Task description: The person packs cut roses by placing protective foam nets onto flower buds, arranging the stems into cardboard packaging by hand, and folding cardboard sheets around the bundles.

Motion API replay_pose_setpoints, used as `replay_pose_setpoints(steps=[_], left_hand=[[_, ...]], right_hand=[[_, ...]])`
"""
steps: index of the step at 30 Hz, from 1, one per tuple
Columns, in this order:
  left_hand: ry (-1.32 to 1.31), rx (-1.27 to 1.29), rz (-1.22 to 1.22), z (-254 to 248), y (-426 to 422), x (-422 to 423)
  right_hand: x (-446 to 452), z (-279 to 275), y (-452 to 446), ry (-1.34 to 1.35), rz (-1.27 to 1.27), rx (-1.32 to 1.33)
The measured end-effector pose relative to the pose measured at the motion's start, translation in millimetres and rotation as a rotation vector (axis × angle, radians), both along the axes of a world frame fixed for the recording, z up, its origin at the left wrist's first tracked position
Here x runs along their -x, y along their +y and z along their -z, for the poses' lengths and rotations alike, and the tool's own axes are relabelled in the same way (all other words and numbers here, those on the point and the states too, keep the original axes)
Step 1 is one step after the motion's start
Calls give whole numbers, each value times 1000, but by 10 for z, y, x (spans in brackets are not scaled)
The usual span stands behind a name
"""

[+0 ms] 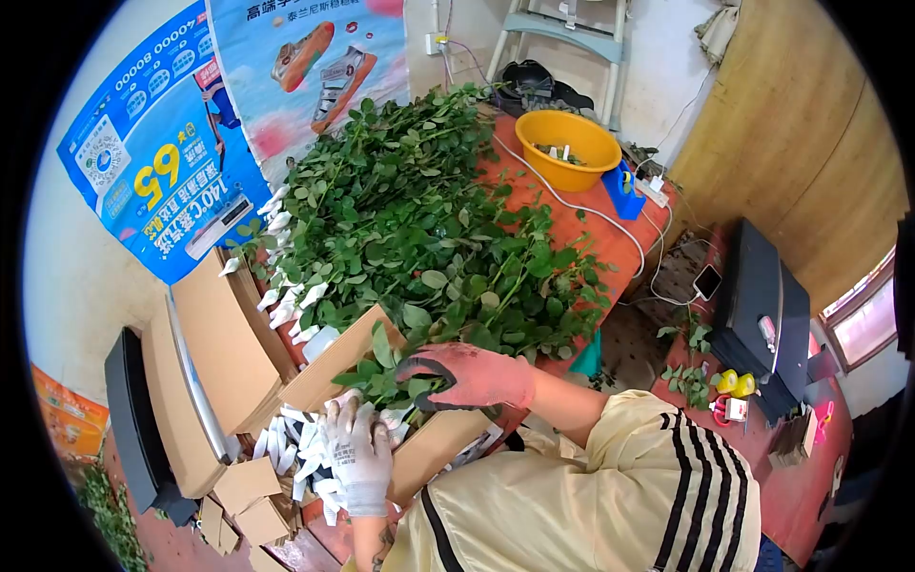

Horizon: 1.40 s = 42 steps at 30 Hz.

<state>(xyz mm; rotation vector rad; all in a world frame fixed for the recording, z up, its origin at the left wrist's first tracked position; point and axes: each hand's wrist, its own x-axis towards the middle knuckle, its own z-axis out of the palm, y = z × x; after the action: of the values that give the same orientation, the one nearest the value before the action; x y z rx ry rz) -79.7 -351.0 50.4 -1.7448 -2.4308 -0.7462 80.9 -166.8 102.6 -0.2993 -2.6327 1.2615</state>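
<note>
My left hand (358,452), in a whitish glove with dirty fingertips, is at the open cardboard box (434,456), among white-wrapped flower heads (310,458). Its fingers are bent at the wrapped ends, and what they hold is hard to make out. My right hand (472,377), in a pink and black glove, curls round leafy green stems (381,372) over the box. A big heap of leafy stems (410,210) lies just beyond, with white-wrapped heads (286,305) along its left side.
A yellow basin (567,151) and a blue tape dispenser (624,191) stand at the back of the red table (610,248), crossed by a white cable. Cardboard sheets (214,353) lean at left. Another red table (810,458) at right bears black boxes (762,315) and yellow tape rolls (736,383).
</note>
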Motion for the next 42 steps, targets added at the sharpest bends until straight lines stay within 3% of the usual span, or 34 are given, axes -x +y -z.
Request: replay_pose_setpoints(steps=[2, 4, 7, 8, 10, 13, 15, 18, 19, 21, 22, 23, 25, 27, 30, 32, 35, 36, 42], left_hand=[[-22, -10, -5, 22, -7, 7], [-83, 1, -1, 40, -17, 21], [-214, -52, 87, -15, -74, 103], [-196, -90, 74, 72, -117, 163], [-240, -57, 15, 122, -155, 293], [-269, 87, 29, 5, -160, 462], [-260, 129, -81, -24, -143, 444], [-253, 68, -166, -30, -103, 433], [-260, 71, -175, -31, -91, 421], [37, -109, -227, -58, -68, 358], [53, -166, -225, -117, -82, 302], [48, -163, -226, -190, -130, 249], [-205, 54, -105, -291, -228, 155], [-196, 87, -96, -244, -238, 146], [-3, -78, 81, -2, -233, 345], [30, -18, 35, 37, -212, 407], [71, 13, 8, 26, -187, 439], [54, 44, 14, 4, -176, 440], [11, 55, 25, -32, -188, 377]], right_hand=[[-87, -124, -53, 44, 76, -135], [-152, -262, -79, -229, 395, -419], [-139, -220, -29, -113, 488, -531], [-116, -162, -20, -103, 444, -510], [-63, 0, 20, 189, 155, -620], [148, 224, -33, 67, -77, -659], [216, 277, -97, 26, -113, -645], [304, 329, -156, -278, -172, -628], [310, 433, -139, -281, -184, -626], [283, 566, -113, -32, -39, -624], [240, 608, -91, -58, -36, -630], [221, 582, -93, -63, -38, -627], [202, 494, -84, -67, -87, -702], [183, 445, -86, -109, -95, -740], [215, 528, -44, -103, -133, -833], [322, 456, -13, -348, -235, -763], [382, 595, 19, -261, -309, -942], [368, 621, 59, -86, -340, -989], [406, 473, -16, -151, -452, -904]])
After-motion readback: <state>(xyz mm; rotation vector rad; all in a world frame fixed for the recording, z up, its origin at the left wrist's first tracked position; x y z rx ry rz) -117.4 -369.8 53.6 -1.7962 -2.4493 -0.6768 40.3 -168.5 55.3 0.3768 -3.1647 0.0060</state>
